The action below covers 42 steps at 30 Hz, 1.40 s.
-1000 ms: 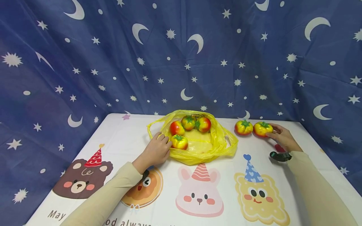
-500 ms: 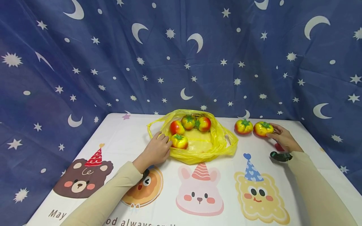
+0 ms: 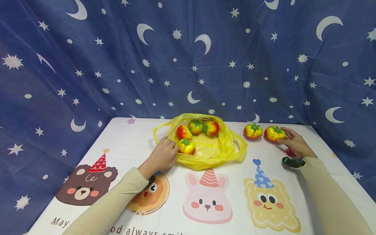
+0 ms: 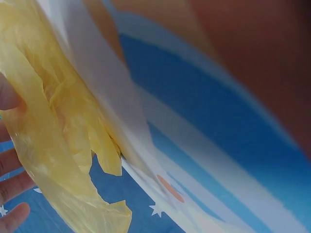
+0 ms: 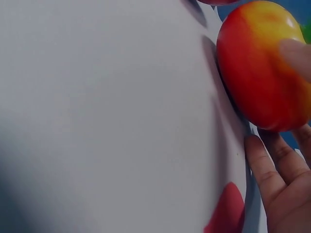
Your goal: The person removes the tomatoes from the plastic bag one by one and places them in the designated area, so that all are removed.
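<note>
On the left rim of a yellow plastic bag (image 3: 211, 161), my left hand (image 3: 163, 154) holds the thin film; the left wrist view has the bag (image 4: 53, 111) between thumb and fingers (image 4: 12, 187). The bag lies with its mouth spread. Inside are several red-and-yellow toy tomatoes with green tops, one tomato (image 3: 186, 147) close to my left fingers. At the right, my right hand (image 3: 296, 143) grips another toy tomato (image 3: 273, 134), thumb in front and fingers behind. In the right wrist view the thumb lies on this tomato (image 5: 257, 63). A loose tomato (image 3: 253, 132) sits just left of it.
A white tablecloth (image 3: 211, 199) with printed cartoon figures covers the table. Behind it hangs a blue curtain (image 3: 164, 58) with moons and stars. The bag's right handle loop (image 3: 242, 147) spreads onto the cloth between the bag and the loose tomato.
My right hand and the tomato in its grip have shifted slightly right, so the gap to the neighbouring tomato is wider. The left hand and the bag look unchanged.
</note>
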### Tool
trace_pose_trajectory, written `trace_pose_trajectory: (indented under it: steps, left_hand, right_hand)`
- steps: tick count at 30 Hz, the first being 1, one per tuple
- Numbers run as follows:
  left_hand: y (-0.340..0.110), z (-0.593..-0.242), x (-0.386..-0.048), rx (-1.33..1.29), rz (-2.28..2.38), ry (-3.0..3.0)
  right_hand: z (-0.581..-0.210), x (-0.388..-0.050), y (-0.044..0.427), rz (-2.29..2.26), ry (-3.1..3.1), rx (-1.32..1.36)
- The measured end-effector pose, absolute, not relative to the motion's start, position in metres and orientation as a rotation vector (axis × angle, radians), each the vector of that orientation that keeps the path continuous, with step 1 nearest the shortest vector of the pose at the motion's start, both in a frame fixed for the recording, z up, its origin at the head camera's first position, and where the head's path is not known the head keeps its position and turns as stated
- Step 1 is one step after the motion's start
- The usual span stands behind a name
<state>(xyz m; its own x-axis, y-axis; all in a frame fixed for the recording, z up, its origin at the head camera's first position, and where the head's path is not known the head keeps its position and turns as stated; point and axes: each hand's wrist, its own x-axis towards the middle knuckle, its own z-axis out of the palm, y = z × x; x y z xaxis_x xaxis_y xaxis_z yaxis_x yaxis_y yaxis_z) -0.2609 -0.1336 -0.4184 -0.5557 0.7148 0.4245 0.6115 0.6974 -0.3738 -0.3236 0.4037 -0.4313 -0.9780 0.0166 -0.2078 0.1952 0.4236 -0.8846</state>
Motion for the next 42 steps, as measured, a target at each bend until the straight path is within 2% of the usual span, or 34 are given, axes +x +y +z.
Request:
trace_pose_trajectory:
  steps: [9, 22, 32, 42]
  left_hand:
    - [-0.134, -0.419, -0.262, -1.021, 0.234, -2.348]
    - [-0.134, -0.418, -0.261, -1.021, 0.231, -2.356]
    - [-0.134, -0.419, -0.261, -1.015, 0.245, -2.347]
    - [-0.134, -0.418, -0.261, -1.022, 0.232, -2.344]
  right_hand:
    - [-0.413, -0.32, 0.416, -1.524, 2.533, 0.044]
    - [-0.329, -0.318, 0.419, -1.238, 2.732, -0.185]
    - [-0.282, -0.316, 0.36, -1.169, 2.822, -0.293]
    - [-0.279, -0.321, 0.279, -1.25, 2.786, -0.428]
